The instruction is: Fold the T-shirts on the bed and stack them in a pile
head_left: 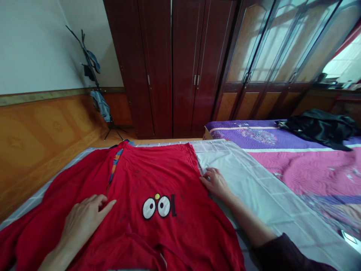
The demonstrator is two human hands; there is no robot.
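A red shirt lies spread on the bed, with a print of two cartoon eyes and a small yellow dot between them. More red cloth stretches to the left; whether it belongs to the same garment I cannot tell. Between the two shows a narrow orange-and-blue patterned strip. My left hand rests open on the red cloth, thumb apart from the fingers. At the shirt's right edge, my right hand lies with fingers outstretched, touching the border. Folds of red cloth bunch up near me.
Pale checked bedding extends to the right. Beside it is a purple-and-pink bedspread with a black garment on it. Dark red wardrobes stand behind, and a coat stand is at the back left. A phone-like object lies far right.
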